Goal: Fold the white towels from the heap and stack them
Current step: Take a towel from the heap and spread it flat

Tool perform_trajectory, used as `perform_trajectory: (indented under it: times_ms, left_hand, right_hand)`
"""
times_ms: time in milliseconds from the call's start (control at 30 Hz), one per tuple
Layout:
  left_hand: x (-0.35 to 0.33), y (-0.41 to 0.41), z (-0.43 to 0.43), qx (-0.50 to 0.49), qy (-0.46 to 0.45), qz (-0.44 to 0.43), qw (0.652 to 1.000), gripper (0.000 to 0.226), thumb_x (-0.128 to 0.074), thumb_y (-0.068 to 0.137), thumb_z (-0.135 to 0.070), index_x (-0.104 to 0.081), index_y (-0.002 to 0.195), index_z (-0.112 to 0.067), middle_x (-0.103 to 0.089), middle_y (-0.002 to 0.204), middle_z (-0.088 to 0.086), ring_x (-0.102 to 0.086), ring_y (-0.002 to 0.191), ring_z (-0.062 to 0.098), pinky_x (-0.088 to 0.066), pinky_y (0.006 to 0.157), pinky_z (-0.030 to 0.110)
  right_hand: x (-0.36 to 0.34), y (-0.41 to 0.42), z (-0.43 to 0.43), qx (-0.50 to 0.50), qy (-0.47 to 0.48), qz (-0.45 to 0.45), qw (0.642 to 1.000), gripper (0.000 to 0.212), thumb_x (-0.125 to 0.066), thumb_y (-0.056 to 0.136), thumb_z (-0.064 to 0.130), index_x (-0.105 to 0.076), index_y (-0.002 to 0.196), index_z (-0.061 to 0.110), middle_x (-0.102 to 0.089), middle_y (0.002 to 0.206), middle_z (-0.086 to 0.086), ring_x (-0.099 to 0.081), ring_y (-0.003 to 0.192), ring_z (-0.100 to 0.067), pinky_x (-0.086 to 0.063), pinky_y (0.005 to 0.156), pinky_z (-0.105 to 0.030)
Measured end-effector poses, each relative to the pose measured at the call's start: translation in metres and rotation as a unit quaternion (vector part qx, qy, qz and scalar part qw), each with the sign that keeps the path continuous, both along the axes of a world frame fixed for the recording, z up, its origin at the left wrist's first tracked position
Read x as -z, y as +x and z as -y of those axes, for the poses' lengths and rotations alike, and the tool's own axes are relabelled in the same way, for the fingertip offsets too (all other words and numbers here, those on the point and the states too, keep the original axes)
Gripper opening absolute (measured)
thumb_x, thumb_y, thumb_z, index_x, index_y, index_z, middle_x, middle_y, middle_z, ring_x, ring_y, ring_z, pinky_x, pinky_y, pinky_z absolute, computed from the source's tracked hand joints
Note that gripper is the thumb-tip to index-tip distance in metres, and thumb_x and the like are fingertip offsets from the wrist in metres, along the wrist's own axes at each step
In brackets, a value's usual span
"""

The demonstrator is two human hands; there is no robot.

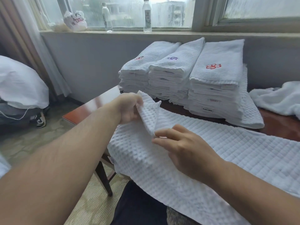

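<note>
Two hands on one waffle-weave towel: left hand pinches the raised end corner, right hand pinches the flap's lower corner, its other fingers loose. Towel lies across the table, with its near part hanging off the table's front edge. Three stacks of folded towels sit at the table's back, the unfolded heap at its back right. Risks: a slipped pinch lets the overhang drag the cloth off the table. Mismatched corners give a skewed fold. The lifted flap is near the leftmost stack and may nudge it.

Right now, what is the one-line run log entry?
waffle towel: lies across table, one corner lifted | left hand: grips that corner | right hand: pinches its edge | folded towel stacks: three, behind
</note>
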State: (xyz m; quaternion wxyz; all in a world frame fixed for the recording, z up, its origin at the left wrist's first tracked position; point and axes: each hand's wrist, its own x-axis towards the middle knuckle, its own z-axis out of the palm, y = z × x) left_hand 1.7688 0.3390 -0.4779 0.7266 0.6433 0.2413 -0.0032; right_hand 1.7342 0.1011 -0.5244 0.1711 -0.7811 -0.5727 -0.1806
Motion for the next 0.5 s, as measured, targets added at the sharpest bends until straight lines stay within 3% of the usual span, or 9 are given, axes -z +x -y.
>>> perform_trajectory:
  times_ms: [33,67,133,167,233,300,400,467,500]
  left_hand:
    - [-0.002,0.001,-0.001,0.007,-0.023,-0.011,1.000,0.014,-0.050,0.091,-0.014,-0.062,0.097,-0.009,-0.068,0.092,0.010,-0.071,0.066,0.022,-0.059,0.061,0.033]
    - [-0.003,0.000,-0.003,0.021,-0.024,-0.032,0.999,0.024,-0.055,0.091,-0.031,-0.063,0.099,-0.010,-0.071,0.092,0.009,-0.073,0.073,0.024,-0.060,0.069,0.036]
    - [-0.003,0.000,-0.008,0.042,0.011,-0.086,0.995,0.055,-0.062,0.086,-0.059,-0.063,0.111,-0.010,-0.075,0.105,0.011,-0.075,0.088,0.029,-0.061,0.079,0.042]
    - [-0.001,-0.001,-0.009,0.049,0.031,-0.105,0.993,0.059,-0.067,0.084,-0.060,-0.061,0.116,-0.011,-0.073,0.110,0.012,-0.074,0.091,0.029,-0.061,0.079,0.043]
    - [0.004,-0.003,-0.012,0.062,0.087,-0.121,0.987,0.048,-0.072,0.087,-0.032,-0.057,0.126,-0.008,-0.068,0.118,0.015,-0.072,0.092,0.030,-0.061,0.077,0.042]
    - [0.007,-0.007,-0.017,0.068,0.138,-0.120,0.981,0.049,-0.059,0.082,0.002,-0.055,0.130,0.001,-0.061,0.127,0.021,-0.068,0.101,0.035,-0.059,0.083,0.044]
    - [0.007,-0.012,-0.027,0.093,0.219,-0.122,0.964,0.054,-0.044,0.072,0.011,-0.065,0.119,-0.005,-0.064,0.118,0.015,-0.068,0.099,0.031,-0.057,0.083,0.039]
    - [0.007,-0.015,-0.032,0.143,0.244,-0.130,0.950,0.044,-0.046,0.080,0.010,-0.070,0.106,-0.017,-0.072,0.109,0.008,-0.072,0.088,0.025,-0.060,0.069,0.034]
    - [0.006,-0.017,-0.033,0.174,0.234,-0.124,0.948,0.048,-0.047,0.083,0.011,-0.072,0.104,-0.024,-0.075,0.107,0.004,-0.074,0.088,0.023,-0.061,0.070,0.035]
  right_hand:
    - [-0.005,0.003,0.000,0.003,-0.002,0.028,1.000,0.048,-0.073,0.076,-0.010,-0.074,0.118,0.013,-0.069,0.121,0.002,-0.062,0.089,-0.021,-0.057,0.071,-0.030]
    - [-0.009,0.005,-0.002,0.002,-0.021,0.043,0.999,0.048,-0.072,0.077,-0.008,-0.074,0.119,0.014,-0.068,0.122,0.003,-0.060,0.088,-0.020,-0.056,0.071,-0.028]
    - [-0.011,0.006,-0.006,-0.014,-0.091,0.028,0.995,0.046,-0.066,0.085,0.002,-0.070,0.126,0.022,-0.063,0.132,0.010,-0.055,0.096,-0.018,-0.054,0.081,-0.029]
    - [-0.009,0.006,-0.008,-0.027,-0.126,0.007,0.992,0.046,-0.062,0.090,0.007,-0.066,0.131,0.028,-0.057,0.139,0.014,-0.051,0.104,-0.016,-0.052,0.088,-0.030]
    - [0.000,0.006,-0.009,-0.038,-0.166,-0.043,0.984,0.049,-0.053,0.099,0.015,-0.054,0.141,0.039,-0.045,0.150,0.021,-0.041,0.112,-0.013,-0.042,0.097,-0.025]
    - [0.006,0.008,-0.009,-0.031,-0.158,-0.079,0.984,0.056,-0.050,0.099,0.015,-0.044,0.147,0.044,-0.039,0.154,0.024,-0.037,0.112,-0.010,-0.035,0.097,-0.020]
    - [0.008,0.009,-0.007,0.006,-0.097,-0.108,0.989,0.064,-0.055,0.095,0.013,-0.037,0.151,0.041,-0.048,0.144,0.018,-0.044,0.114,-0.009,-0.043,0.095,-0.023]
    - [0.008,0.007,-0.008,0.068,-0.052,-0.100,0.991,0.048,-0.057,0.096,0.017,-0.049,0.142,0.028,-0.059,0.123,0.009,-0.056,0.105,-0.012,-0.051,0.083,-0.027]
    - [0.006,0.005,-0.009,0.102,-0.036,-0.083,0.991,0.033,-0.056,0.097,0.020,-0.059,0.130,0.023,-0.063,0.110,0.006,-0.062,0.095,-0.015,-0.053,0.075,-0.029]
